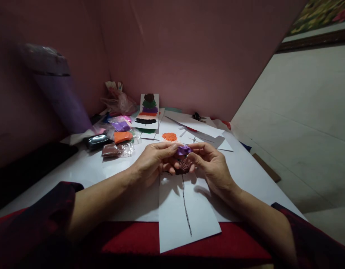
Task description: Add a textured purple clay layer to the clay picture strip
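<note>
a small lump of purple clay (184,150) sits pinched between the fingertips of both hands, held just above the middle of the white worktop (245,168). the left hand (155,158) grips its left end with thumb and curled fingers, and the right hand (208,162) grips its right end the same way. directly under the clay lies a white sheet (186,209) with a dark line drawn down it and a brownish clay patch (184,165) at the line's far end (partly hidden by the fingers). farther off is an orange clay disc (169,136) on paper. to the far left lie wrapped clay packs (116,138) in several colours, and a card with stacked clay stripes (148,110) leans against the pink wall (189,56).
</note>
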A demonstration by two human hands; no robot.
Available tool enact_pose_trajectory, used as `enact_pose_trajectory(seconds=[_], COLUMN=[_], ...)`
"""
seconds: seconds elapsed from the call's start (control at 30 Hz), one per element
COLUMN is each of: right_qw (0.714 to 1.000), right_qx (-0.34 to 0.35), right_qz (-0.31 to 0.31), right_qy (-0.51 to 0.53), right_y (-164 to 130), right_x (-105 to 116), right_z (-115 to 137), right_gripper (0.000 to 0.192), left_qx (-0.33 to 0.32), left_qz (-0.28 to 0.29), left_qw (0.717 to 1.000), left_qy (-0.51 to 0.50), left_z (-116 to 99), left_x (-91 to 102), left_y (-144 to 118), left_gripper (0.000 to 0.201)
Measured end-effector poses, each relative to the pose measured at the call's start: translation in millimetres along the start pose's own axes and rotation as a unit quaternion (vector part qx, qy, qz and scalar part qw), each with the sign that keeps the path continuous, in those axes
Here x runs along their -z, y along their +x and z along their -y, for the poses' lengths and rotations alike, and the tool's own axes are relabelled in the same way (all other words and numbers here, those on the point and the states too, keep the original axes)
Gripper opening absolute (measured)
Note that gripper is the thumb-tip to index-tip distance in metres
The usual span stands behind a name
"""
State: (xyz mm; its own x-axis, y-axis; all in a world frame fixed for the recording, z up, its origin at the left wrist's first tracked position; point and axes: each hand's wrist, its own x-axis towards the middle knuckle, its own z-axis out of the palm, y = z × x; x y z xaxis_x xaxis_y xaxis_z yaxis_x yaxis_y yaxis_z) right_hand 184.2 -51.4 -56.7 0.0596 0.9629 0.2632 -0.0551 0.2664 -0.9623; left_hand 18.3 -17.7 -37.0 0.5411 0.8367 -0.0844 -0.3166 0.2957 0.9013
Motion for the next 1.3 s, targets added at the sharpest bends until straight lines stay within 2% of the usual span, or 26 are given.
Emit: enact_pose_trajectory(seconds=[0.13, 0.2, 0.3, 0.4, 0.5, 0.63, 0.8, 0.9, 1.0, 1.13, 1.2, 1.3], right_qw=[1.000, 0.999, 0.995, 0.992, 0.991, 0.986, 0.974, 0.956, 0.949, 0.976, 0.974, 0.950], right_qx=[-0.011, -0.001, 0.022, 0.047, 0.081, 0.125, 0.190, 0.243, 0.227, 0.154, 0.164, 0.228], right_qz=[-0.006, -0.036, -0.092, -0.109, -0.098, -0.093, -0.073, -0.025, 0.002, -0.081, -0.097, -0.044], right_qy=[-0.013, -0.012, -0.020, -0.035, -0.052, -0.065, -0.098, -0.163, -0.220, -0.131, -0.121, -0.207], right_y=[-1.1, -0.4, 1.1, 1.2, 0.1, -1.5, -6.7, -10.0, -10.7, -8.7, -8.3, -9.1], right_x=[-0.8, -0.2, 1.2, 2.1, 2.1, 1.7, 1.2, 0.2, -1.1, -0.7, 0.4, 1.7], right_z=[1.2, 1.8, 2.9, 4.0, 4.7, 5.9, 8.2, 9.5, 11.1, 12.4, 11.4, 8.8], right_gripper=[0.026, 0.023, 0.021, 0.022, 0.020, 0.015, 0.011, 0.016, 0.013, 0.007, 0.008, 0.008], left_qx=[0.022, 0.037, 0.057, 0.051, 0.030, 0.010, -0.038, -0.046, -0.032, -0.019, -0.019, -0.036], left_qz=[0.082, 0.094, 0.059, 0.045, 0.036, 0.006, -0.003, -0.001, -0.007, -0.018, -0.017, -0.008], left_qw=[0.996, 0.995, 0.996, 0.996, 0.998, 0.999, 0.999, 0.999, 0.999, 1.000, 1.000, 0.999], left_qy=[-0.008, -0.020, -0.039, -0.055, -0.048, -0.035, 0.003, 0.028, 0.032, 0.007, 0.006, 0.021], left_z=[2.8, 1.8, -1.6, -3.6, -2.9, -0.8, 0.1, 1.3, 2.4, 1.0, 0.4, 1.1], left_x=[-1.4, -2.3, -2.9, -2.5, -2.0, -2.3, -1.7, -0.7, -0.6, -1.9, -2.0, -1.1], left_y=[-0.3, -1.4, -3.1, -3.6, -3.0, -1.9, 0.2, 1.4, 1.2, -0.7, -0.8, 0.1], left_gripper=[0.039, 0.045, 0.050, 0.046, 0.034, 0.046, 0.044, 0.045, 0.047, 0.053, 0.055, 0.053])
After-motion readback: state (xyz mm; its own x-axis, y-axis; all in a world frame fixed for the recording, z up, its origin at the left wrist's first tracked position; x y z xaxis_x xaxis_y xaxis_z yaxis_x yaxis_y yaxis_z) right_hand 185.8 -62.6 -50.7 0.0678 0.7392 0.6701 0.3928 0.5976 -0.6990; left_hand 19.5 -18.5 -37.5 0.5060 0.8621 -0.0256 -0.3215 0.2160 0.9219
